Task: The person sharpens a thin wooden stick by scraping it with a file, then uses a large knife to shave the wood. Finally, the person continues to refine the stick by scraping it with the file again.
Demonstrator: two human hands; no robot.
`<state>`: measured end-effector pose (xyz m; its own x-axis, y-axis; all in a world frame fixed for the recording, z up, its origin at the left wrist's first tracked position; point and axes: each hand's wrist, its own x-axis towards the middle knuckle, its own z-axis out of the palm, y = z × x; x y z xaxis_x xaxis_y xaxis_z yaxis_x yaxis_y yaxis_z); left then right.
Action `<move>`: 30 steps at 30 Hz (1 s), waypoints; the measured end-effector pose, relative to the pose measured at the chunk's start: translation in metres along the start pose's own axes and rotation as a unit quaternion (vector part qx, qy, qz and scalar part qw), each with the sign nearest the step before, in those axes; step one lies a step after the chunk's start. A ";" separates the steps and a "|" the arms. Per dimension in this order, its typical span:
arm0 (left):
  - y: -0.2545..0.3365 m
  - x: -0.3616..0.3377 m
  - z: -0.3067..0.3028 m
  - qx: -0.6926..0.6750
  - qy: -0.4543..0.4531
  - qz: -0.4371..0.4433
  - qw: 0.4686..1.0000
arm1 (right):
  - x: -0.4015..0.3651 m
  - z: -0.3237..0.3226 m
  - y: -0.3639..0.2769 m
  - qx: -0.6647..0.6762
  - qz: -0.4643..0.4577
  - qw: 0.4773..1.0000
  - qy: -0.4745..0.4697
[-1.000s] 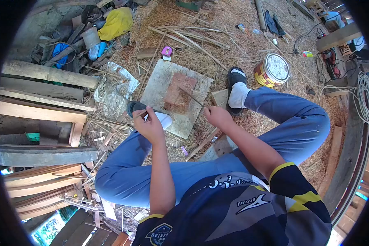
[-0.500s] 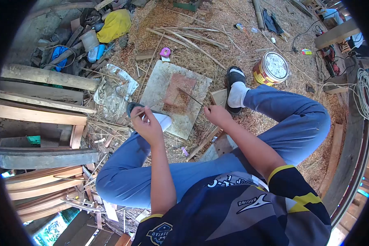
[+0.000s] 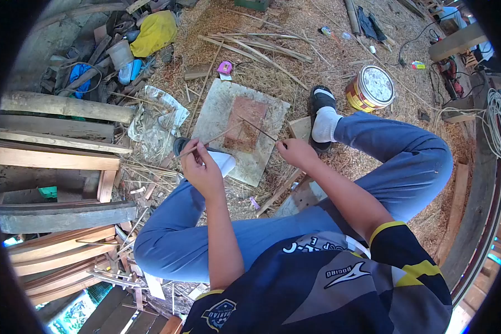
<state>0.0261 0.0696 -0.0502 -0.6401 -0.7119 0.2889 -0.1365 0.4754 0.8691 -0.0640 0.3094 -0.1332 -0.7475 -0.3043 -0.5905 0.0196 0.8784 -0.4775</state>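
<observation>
My left hand is closed, its thumb and fingers pinching a thin light wooden stick that slants up to the right. In my right hand, also closed, is a thin dark stick slanting up to the left. The far ends of both sticks come close together over a reddish square slab. That slab rests on a larger grey board on the ground between my feet.
A pink tape measure sits above the board's top edge. To the right of my shoe stands a paint bucket. Wood strips lie on ground strewn with shavings. Stacked planks line the left side; coiled rope hangs at right.
The light stick in my left hand has swung to point up and right, its tip now near the dark stick's tip. My right hand has barely moved.
</observation>
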 end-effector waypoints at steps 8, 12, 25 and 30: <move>0.003 -0.003 0.005 -0.026 0.009 0.002 1.000 | -0.029 -0.013 -0.045 0.024 -0.107 0.994 0.007; -0.001 -0.004 0.004 -0.036 0.024 -0.021 0.999 | -0.046 -0.018 -0.064 0.039 -0.185 0.982 0.017; -0.007 -0.001 0.007 -0.063 0.041 -0.023 0.997 | -0.043 -0.018 -0.060 0.046 -0.195 0.980 0.004; -0.004 -0.002 0.006 -0.083 0.052 -0.040 0.994 | -0.027 -0.002 -0.039 0.065 -0.149 0.986 0.025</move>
<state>0.0230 0.0720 -0.0570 -0.5491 -0.7981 0.2479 -0.0521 0.3287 0.9430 -0.0462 0.2843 -0.0971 -0.7645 -0.5202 -0.3809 -0.1229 0.6975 -0.7060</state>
